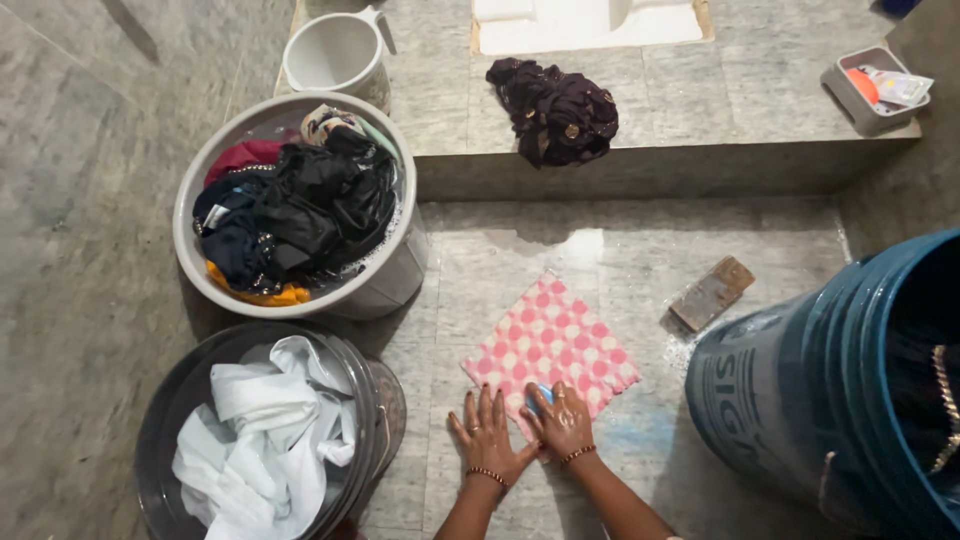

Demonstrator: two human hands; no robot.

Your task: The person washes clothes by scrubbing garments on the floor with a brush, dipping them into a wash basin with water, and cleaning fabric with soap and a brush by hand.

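Floor: wet grey stone floor (90,250), with a raised step (700,120) at the back.
Left side: a dark bucket (160,440) of white cloth, and a grey tub (395,280) of dark clothes.
Open room: bare floor between the tubs and the big blue barrel (800,400).
Left hand (487,435): fingers spread flat on the floor, touching the edge of the pink checked cloth (550,340).
Right hand (560,420): fingers curled around a small blue thing (540,395), pressed on the cloth.
Right side: a brown bar (712,293) lies near the barrel.
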